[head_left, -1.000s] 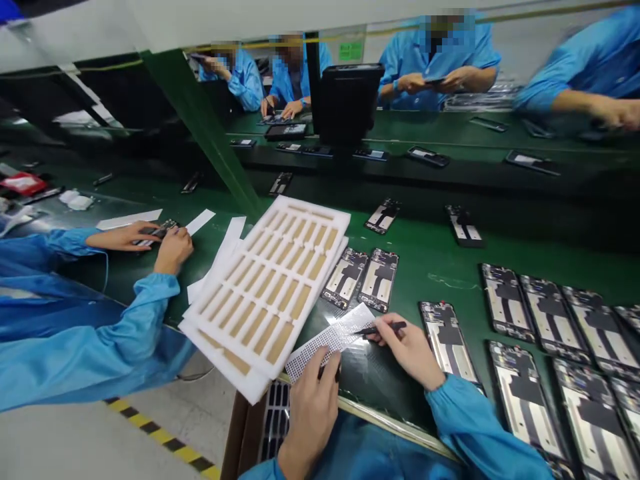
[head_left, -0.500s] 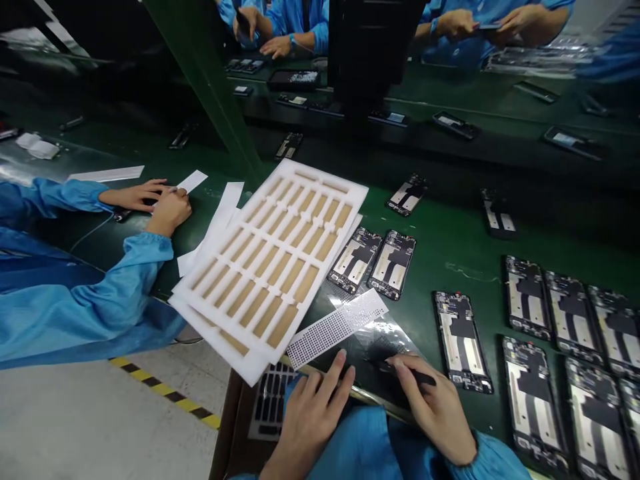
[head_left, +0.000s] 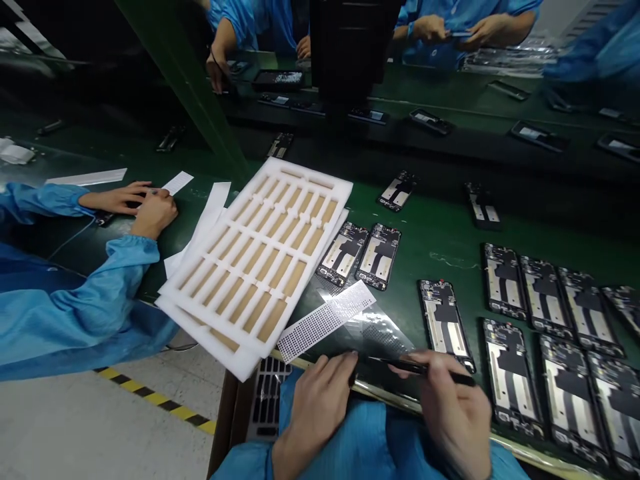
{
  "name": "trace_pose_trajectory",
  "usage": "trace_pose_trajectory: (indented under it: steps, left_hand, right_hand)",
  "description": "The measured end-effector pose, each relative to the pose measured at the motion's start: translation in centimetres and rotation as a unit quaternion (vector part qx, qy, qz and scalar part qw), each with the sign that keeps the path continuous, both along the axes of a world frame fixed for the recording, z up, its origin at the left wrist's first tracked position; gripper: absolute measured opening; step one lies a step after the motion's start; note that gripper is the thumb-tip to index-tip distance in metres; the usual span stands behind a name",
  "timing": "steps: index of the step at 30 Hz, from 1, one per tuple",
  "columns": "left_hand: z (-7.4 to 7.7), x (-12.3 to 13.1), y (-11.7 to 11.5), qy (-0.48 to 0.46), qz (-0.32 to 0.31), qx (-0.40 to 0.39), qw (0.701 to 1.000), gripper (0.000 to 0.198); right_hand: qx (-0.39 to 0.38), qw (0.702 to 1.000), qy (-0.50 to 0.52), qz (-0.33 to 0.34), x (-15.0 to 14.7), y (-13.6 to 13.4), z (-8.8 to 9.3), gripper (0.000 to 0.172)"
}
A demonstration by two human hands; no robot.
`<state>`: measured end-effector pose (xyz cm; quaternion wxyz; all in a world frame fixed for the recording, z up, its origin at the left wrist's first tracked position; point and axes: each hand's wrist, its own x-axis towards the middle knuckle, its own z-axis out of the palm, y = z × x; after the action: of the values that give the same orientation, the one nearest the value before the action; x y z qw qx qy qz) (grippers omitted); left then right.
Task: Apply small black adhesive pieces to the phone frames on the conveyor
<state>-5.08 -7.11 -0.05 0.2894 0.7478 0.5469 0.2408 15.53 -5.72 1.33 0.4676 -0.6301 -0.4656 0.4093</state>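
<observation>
My right hand (head_left: 453, 407) grips black tweezers (head_left: 423, 371), their thin tip pointing left over the table's front edge. Fingers close together and stretched forward, my left hand (head_left: 320, 400) rests at that edge with nothing visible in it. Just beyond it lies a white sticker sheet (head_left: 327, 321) dotted with rows of small black marks. A clear plastic sheet (head_left: 387, 328) is partly under that strip. An opened phone body (head_left: 445, 321) with its circuit board showing lies beyond my right hand. Two more phone bodies (head_left: 379, 257) sit side by side behind the strip.
Stacked white foam trays (head_left: 220, 283) overhang the front edge on the left. Several phone bodies (head_left: 515, 373) stand in rows at right. A co-worker's hands (head_left: 153, 210) work at left near white paper strips (head_left: 207, 217). A green post (head_left: 200, 93) rises behind the trays.
My right hand has drawn back and right, and the tweezers now show at full length. My left hand's fingers have come together. The whole view has shifted slightly.
</observation>
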Motion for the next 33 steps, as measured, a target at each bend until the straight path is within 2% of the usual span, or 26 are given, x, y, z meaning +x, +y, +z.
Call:
trace_pose_trajectory:
  steps: [1,2,4,5,6,8,11,16,21,27,28,29,30,31,33]
  left_hand:
    - [0.7,0.3,0.2,-0.122,0.042,-0.093,0.987,0.037]
    - [1.4,0.7,0.5,-0.241,0.079,-0.188,0.949,0.036]
    - [2.5,1.5,1.0,-0.431,0.118,-0.322,0.835,0.037]
    - [2.9,1.8,1.2,-0.496,0.117,-0.355,0.784,0.038]
    - [3.2,2.1,1.4,-0.542,0.111,-0.368,0.747,0.038]
    - [3.4,2.6,1.7,-0.59,0.108,-0.373,0.708,0.036]
    - [3.3,2.7,1.9,-0.608,0.107,-0.376,0.691,0.032]
    - [3.2,2.5,1.8,-0.6,0.102,-0.377,0.698,0.027]
    - [3.3,2.4,1.9,-0.587,0.1,-0.384,0.706,0.029]
    - [3.4,2.6,2.0,-0.585,0.131,-0.396,0.696,0.035]
    - [3.3,2.5,2.0,-0.574,0.134,-0.397,0.703,0.036]
    - [3.1,2.3,1.9,-0.55,0.142,-0.388,0.726,0.037]
    - [2.9,2.0,1.9,-0.506,0.153,-0.364,0.767,0.038]
    - [2.5,1.8,1.8,-0.441,0.162,-0.317,0.823,0.038]
    - [1.6,1.4,1.7,-0.261,0.149,-0.166,0.939,0.039]
  right_hand:
    - [0.007,1.0,0.017,-0.014,0.0,-0.2,0.5,0.042]
    - [0.008,0.999,0.028,-0.016,0.0,-0.3,0.9,0.041]
    - [-0.005,0.999,0.051,0.003,-0.2,-0.3,1.5,0.034]
    - [-0.014,0.998,0.063,0.014,-0.4,-0.2,1.7,0.031]
    - [-0.023,0.997,0.077,0.021,-0.6,0.0,1.9,0.03]
    - [-0.033,0.994,0.105,0.024,-0.9,0.3,2.1,0.03]
    - [-0.034,0.992,0.119,0.027,-1.1,0.7,2.5,0.03]
    - [-0.018,0.993,0.106,0.04,-1.3,1.5,3.3,0.034]
    - [-0.011,0.995,0.085,0.056,-1.2,1.6,3.5,0.03]
    - [0.039,0.994,-0.024,0.101,-0.3,1.0,2.9,0.028]
    - [0.05,0.994,-0.035,0.095,0.0,1.2,2.6,0.028]
    - [0.054,0.995,-0.033,0.075,0.5,1.5,2.2,0.029]
    - [0.05,0.997,-0.022,0.048,1.0,2.0,1.8,0.031]
    - [0.035,0.999,-0.005,0.023,1.5,2.6,1.3,0.033]
    - [-0.012,0.999,0.03,0.009,2.4,3.9,0.1,0.04]
